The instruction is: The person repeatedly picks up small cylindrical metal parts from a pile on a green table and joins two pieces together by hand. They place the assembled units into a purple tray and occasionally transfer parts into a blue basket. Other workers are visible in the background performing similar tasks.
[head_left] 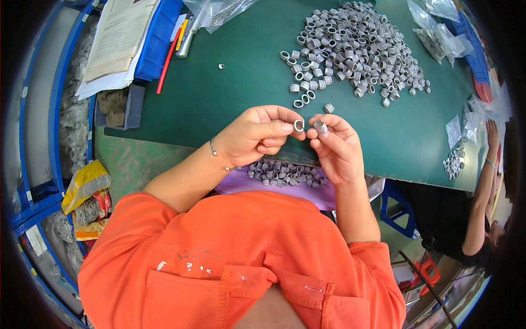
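Note:
Pinched between thumb and fingertips of my left hand (266, 130) is a small grey metal ring (298, 125), its hole facing up toward me. My right hand (339, 145) grips another short metal ring (320, 126) between thumb and fingers. The two rings are close together but apart, above the near edge of the green tabletop (230, 93). A big heap of similar grey rings (356, 49) spreads over the far side of the table. One loose ring (329, 108) lies just beyond my right fingers. More rings (285, 172) rest in a purple container (246, 183) against my front.
At the far left are a blue bin (159, 41) with papers (118, 41), a red pen (169, 63) and a grey box (123, 107). Plastic bags (438, 41) lie far right. A co-worker's arm (482, 192) reaches in at the right edge. Blue shelving (57, 109) stands left.

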The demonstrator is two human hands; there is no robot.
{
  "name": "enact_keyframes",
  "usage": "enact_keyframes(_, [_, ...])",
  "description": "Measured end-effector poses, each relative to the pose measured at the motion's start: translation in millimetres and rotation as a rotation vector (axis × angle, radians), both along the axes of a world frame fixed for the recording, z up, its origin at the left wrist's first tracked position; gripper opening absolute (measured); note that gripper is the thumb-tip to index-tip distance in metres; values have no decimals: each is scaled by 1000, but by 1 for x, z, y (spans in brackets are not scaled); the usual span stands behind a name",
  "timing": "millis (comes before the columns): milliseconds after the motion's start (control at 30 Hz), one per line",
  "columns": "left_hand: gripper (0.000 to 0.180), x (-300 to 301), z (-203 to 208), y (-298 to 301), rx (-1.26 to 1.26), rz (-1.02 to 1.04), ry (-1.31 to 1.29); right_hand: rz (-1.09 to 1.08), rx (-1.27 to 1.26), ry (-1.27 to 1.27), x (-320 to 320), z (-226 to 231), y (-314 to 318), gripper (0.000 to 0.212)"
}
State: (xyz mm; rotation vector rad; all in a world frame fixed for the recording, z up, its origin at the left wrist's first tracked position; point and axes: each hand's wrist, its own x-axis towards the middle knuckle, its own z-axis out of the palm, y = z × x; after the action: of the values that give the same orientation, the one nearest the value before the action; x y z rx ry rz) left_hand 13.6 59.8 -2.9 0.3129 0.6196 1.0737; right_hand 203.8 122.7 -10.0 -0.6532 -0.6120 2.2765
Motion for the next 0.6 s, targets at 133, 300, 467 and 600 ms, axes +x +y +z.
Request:
enact_keyframes(133, [18,0,1,0,-47,21,-5,-6,-5,40,4,0,-3,14])
enact_keyframes(300, [16,1,3,-1,-21,73,92,58,310,-32,13,-5,-10,12])
enact_keyframes(467, [15,3,5,-2,-9,111,183,137,985,-461,16,7,-5,17])
enact_keyframes(600, [13,6,8,-2,-15,100,232,-318,1421,-1064,0,-2,12,17])
